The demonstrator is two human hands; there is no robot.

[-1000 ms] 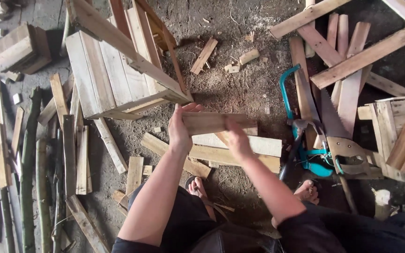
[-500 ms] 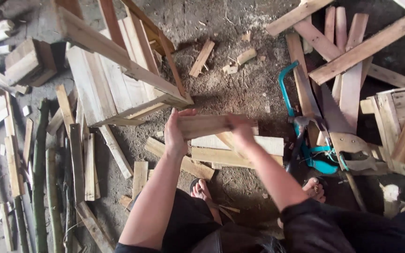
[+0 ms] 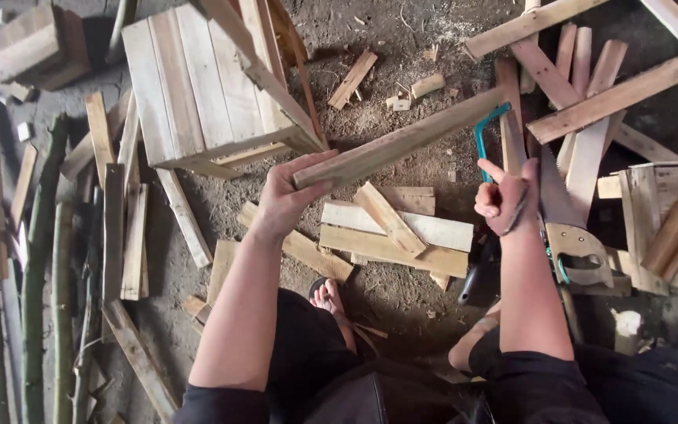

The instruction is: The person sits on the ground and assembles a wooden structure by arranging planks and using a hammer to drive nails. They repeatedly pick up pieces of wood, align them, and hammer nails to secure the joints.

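Long pale wooden slat [image 3: 402, 145] is held up above the dirt floor [image 3: 402, 47], slanting from its near end in the left hand [image 3: 288, 200] up and away to the right. That left hand is clamped on the slat's lower end, thumb on top and fingers under it. The right hand [image 3: 504, 200] is off the slat, curled into a loose fist with the forefinger pointing up; whether it grips anything I cannot tell. Its forefinger lies just beside the teal metal frame of a hacksaw [image 3: 488, 129], and right of the wrist lies a hand saw with a wooden handle [image 3: 574, 235] on the floor.

Under the slat, between the two forearms, several short pale boards [image 3: 398, 232] lie stacked crosswise on the floor, with a bare foot in a sandal [image 3: 331, 298] just below them. Beyond the left hand stands a slatted wooden crate [image 3: 205, 86], tilted. Loose planks [image 3: 590, 102] lie scattered toward the floor's far right, and thin strips and green stalks [image 3: 49, 259] line its left edge.
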